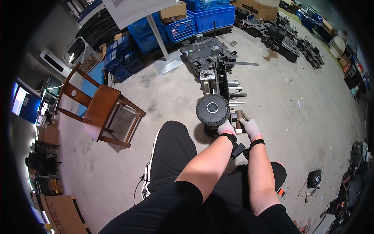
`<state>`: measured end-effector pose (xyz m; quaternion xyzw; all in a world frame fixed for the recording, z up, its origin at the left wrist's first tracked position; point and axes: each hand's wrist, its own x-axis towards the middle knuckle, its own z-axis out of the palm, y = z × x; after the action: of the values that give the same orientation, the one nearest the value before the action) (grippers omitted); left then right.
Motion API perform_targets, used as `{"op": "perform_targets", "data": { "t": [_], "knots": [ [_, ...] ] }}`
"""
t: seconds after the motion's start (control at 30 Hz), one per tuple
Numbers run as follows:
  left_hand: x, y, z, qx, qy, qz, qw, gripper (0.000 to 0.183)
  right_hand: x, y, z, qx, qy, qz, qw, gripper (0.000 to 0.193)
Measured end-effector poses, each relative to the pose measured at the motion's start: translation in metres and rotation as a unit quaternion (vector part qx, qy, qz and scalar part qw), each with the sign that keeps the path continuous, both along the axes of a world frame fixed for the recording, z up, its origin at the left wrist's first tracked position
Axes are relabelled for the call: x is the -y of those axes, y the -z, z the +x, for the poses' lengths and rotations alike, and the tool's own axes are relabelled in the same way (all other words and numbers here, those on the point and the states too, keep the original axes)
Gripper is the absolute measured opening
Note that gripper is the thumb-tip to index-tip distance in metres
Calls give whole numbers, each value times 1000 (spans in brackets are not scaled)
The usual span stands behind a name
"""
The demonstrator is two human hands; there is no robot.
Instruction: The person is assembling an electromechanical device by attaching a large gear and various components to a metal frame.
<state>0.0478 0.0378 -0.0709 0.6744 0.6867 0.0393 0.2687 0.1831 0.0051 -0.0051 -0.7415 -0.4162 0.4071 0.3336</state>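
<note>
Both my hands wear pale gloves and work low at the near end of a wheeled machine chassis point(210, 74) on the floor. My left hand point(226, 128) is beside the lower right edge of a round black wheel point(212, 110) with a pale ring at its centre; its fingers are hidden. Just right of it, my right hand point(250, 127) is closed around the side of a brown cylindrical part point(239, 116). That part sits against the chassis, next to several metal rods point(236, 103) sticking out to the right.
A wooden chair point(103, 105) stands to the left. Beyond the chassis are a metal stand base point(168, 65) and blue crates point(214, 19). More dark machine frames point(282, 41) lie at the far right. A small black motor-like part point(314, 178) with wires lies at the near right.
</note>
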Motion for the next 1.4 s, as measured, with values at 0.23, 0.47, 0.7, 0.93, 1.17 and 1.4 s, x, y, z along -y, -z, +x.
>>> {"op": "perform_targets", "data": {
  "t": [0.23,0.47,0.7,0.93,1.17,1.4],
  "knots": [
    [-5,7,1,369,-225,-91,897,46,0,7,1,-36,12,19,999,59],
    [-2,-35,-5,-20,50,-117,992,58,3,-3,-3,-7,9,-5,1000,54],
    [11,-57,-14,-15,67,-44,997,65,2,-26,-10,-8,18,-22,1000,54],
    [9,-40,-11,-72,22,105,992,69,-4,-20,-9,13,-7,9,1000,55],
    [-8,-19,-10,-86,128,-99,983,35,-3,-13,-7,-45,11,23,999,58],
    [6,-28,-12,-67,62,0,996,68,-6,-21,-8,-40,10,0,999,57]
  ]
}}
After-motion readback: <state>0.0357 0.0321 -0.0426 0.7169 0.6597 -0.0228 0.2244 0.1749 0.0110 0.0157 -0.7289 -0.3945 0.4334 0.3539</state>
